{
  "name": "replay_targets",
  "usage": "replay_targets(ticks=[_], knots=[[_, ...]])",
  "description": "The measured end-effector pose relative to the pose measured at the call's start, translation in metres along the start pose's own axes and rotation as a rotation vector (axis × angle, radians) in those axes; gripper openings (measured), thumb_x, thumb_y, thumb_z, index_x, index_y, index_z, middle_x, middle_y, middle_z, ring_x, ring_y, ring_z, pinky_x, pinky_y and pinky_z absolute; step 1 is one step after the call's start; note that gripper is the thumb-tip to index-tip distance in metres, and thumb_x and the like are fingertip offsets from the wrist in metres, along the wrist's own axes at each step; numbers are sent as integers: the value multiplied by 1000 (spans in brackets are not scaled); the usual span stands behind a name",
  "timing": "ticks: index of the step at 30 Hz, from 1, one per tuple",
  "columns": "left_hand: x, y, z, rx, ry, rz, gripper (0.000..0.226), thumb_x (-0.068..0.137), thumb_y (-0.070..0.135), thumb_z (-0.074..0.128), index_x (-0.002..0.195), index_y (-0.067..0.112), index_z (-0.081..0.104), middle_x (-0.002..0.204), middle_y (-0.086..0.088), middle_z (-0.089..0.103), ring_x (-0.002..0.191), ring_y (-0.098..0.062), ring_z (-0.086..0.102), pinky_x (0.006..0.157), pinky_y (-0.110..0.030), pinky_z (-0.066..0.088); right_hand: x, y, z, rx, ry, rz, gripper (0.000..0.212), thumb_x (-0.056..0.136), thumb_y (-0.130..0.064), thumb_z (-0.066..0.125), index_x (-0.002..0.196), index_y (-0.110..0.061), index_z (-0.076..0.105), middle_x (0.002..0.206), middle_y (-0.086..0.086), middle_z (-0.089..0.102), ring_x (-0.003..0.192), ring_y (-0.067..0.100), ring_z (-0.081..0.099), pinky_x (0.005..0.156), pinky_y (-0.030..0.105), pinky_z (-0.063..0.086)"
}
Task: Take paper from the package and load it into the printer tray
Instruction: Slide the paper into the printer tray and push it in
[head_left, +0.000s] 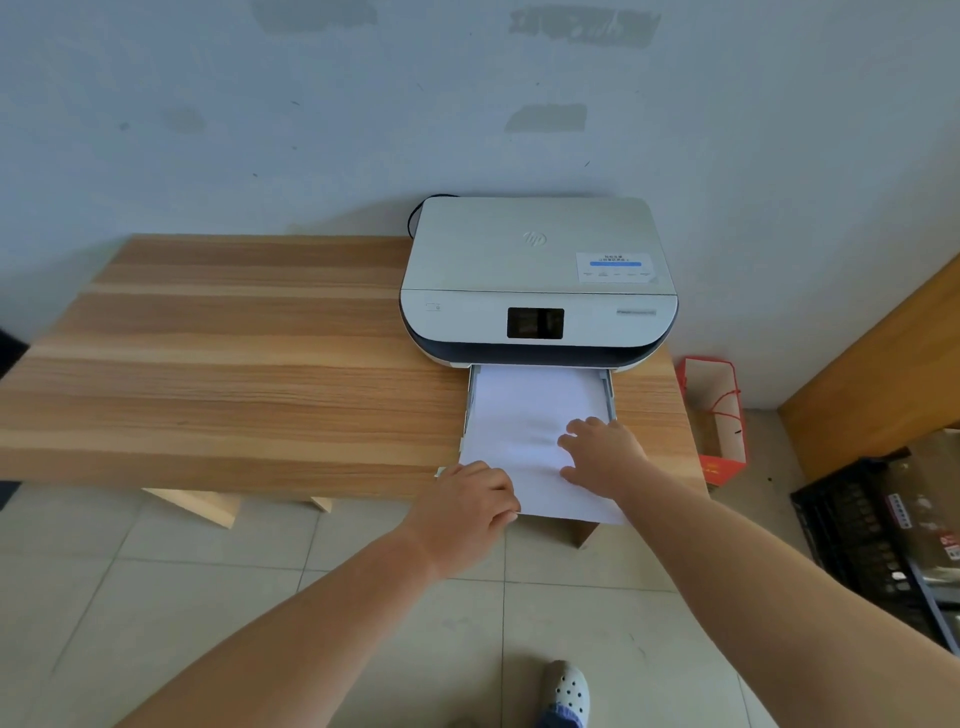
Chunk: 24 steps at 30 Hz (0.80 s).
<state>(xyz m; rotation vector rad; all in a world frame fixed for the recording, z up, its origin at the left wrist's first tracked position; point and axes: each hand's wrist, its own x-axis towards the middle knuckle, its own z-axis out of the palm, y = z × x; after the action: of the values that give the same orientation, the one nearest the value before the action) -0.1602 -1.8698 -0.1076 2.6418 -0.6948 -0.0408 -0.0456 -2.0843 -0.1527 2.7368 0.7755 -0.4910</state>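
Note:
A white printer (537, 275) stands at the back right of a wooden table (234, 364). Its paper tray (609, 389) is pulled out toward me. A white stack of paper (524, 415) lies in the tray, and its near end sticks out past the table's front edge. My left hand (470, 501) grips the near left corner of the stack. My right hand (602, 452) lies flat on top of the paper with its fingers spread. No paper package is in view.
A red paper bag (719, 415) stands on the floor right of the table. A black crate (872, 525) and a wooden panel (883, 358) are at the far right. Tiled floor and my shoe (569, 691) are below.

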Motion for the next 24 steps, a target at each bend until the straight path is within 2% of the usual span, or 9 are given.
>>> replay_targets(ticks=[4, 7, 10, 14, 19, 24], knots=[[-2, 5, -14, -37, -14, -7, 22, 91, 21, 50, 89, 20, 72, 92, 9, 63, 89, -12, 53, 76, -23, 34, -4, 5, 0, 4, 7, 39, 52, 95, -52, 44, 137, -21, 46, 137, 2, 48, 122, 24, 48, 99, 40, 43], [-3, 10, -24, -64, -42, 7, 23, 91, 21, 48, 88, 18, 71, 91, 8, 63, 87, -12, 53, 75, -24, 39, -7, 8, 1, -22, 15, 53, 53, 95, -54, 43, 136, -21, 46, 135, 2, 49, 120, 24, 50, 98, 40, 44], [-4, 11, -32, -87, -28, 19, 24, 91, 22, 48, 85, 17, 71, 87, 8, 62, 84, -12, 53, 72, -32, 47, -8, 9, 2, -32, 10, 61, 53, 95, -55, 42, 135, -20, 47, 133, 2, 50, 118, 23, 51, 97, 39, 44], [-7, 15, -44, -79, 2, 38, 21, 89, 21, 50, 83, 17, 70, 85, 9, 61, 83, -12, 54, 70, -34, 48, -9, 8, 6, -15, 11, 71, 53, 95, -56, 42, 134, -21, 46, 132, 2, 50, 118, 24, 50, 98, 39, 43], [-13, 23, -51, -62, 19, 65, 22, 90, 23, 50, 81, 19, 70, 84, 11, 61, 80, -10, 54, 67, -33, 48, -26, 18, 3, 217, 46, 138, 47, 95, -48, 45, 135, -24, 46, 136, 0, 51, 119, 22, 52, 99, 38, 44], [-10, 37, -71, -108, 3, 65, 19, 88, 21, 53, 82, 17, 71, 85, 11, 62, 76, -6, 55, 63, -19, 43, -60, 31, 7, 366, 6, 185, 45, 96, -40, 47, 140, -31, 40, 147, -4, 41, 129, 21, 44, 102, 41, 41]])
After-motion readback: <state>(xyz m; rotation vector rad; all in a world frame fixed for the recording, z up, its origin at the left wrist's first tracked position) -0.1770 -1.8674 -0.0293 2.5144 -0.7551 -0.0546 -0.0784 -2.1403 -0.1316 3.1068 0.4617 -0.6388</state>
